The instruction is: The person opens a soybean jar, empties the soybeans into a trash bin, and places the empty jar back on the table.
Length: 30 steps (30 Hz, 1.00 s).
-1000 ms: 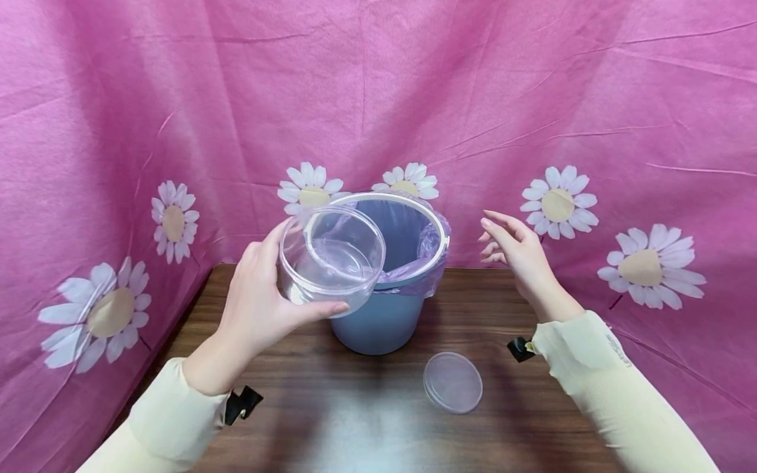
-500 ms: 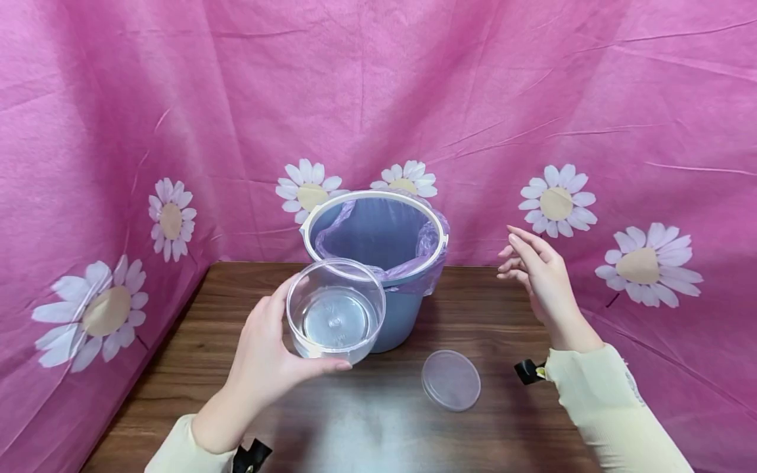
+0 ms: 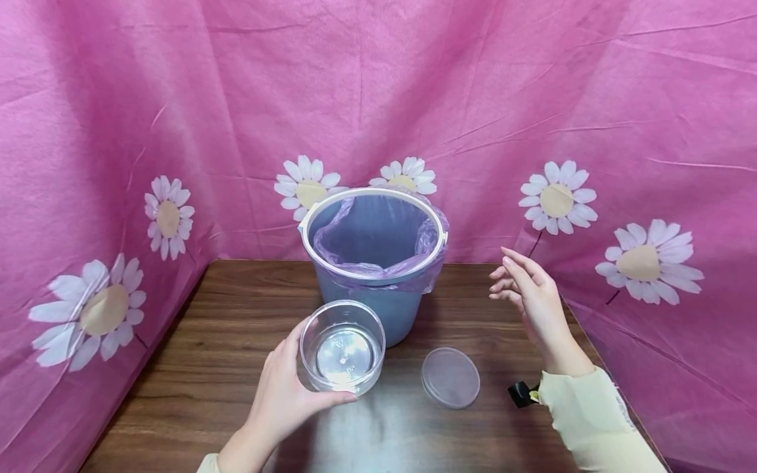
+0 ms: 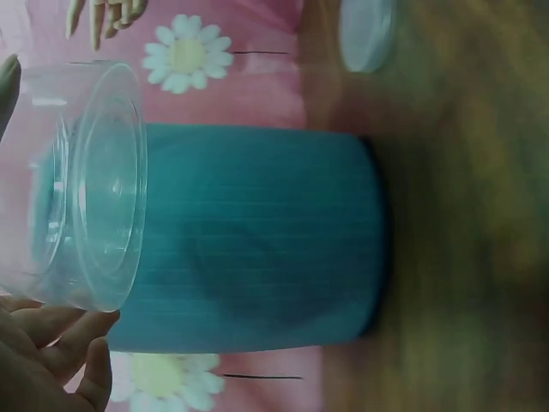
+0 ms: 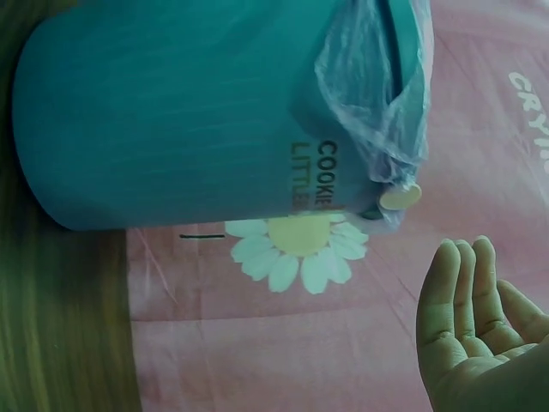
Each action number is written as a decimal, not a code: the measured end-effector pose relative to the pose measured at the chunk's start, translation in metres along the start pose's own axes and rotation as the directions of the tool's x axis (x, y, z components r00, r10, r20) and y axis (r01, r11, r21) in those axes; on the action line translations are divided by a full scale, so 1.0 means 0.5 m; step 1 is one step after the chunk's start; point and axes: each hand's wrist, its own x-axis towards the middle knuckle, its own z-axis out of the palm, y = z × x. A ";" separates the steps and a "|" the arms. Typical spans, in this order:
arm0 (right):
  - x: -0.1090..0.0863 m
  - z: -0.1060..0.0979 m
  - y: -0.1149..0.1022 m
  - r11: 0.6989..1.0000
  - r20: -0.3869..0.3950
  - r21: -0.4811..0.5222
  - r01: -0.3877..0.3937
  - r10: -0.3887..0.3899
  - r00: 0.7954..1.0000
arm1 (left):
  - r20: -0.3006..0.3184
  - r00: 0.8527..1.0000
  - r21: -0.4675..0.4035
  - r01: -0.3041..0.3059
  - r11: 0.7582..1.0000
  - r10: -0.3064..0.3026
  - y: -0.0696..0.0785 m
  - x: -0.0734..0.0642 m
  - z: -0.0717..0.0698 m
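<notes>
A clear round plastic tub (image 3: 343, 351) sits in my left hand (image 3: 284, 387), which grips its side with the thumb along the near wall and fingers around the left. No contents show through its clear walls. In the left wrist view, the tub's underside (image 4: 111, 184) is apart from the table. Right behind it stands a blue bucket (image 3: 378, 309) with a white rim and a purple plastic bag (image 3: 428, 253) hanging over its edge. A clear round lid (image 3: 451, 378) lies flat to the right. My right hand (image 3: 535, 305) hovers right of the bucket, its fingers relaxed and holding nothing.
The brown wooden table (image 3: 236, 315) is bounded at the back and sides by a pink cloth (image 3: 367, 85) with white daisies. A black strap piece (image 3: 520, 394) hangs from my right sleeve (image 3: 585, 414).
My left hand has brought the tub from beside the bucket's rim down and toward me, turning it from tilted to more upright. My right hand has moved down and slightly right.
</notes>
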 end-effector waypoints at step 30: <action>-0.113 -0.008 0.159 0.985 -0.106 0.088 -0.148 0.157 0.982 | 0.146 0.959 0.001 0.246 0.969 -0.244 -0.112 -0.148 0.166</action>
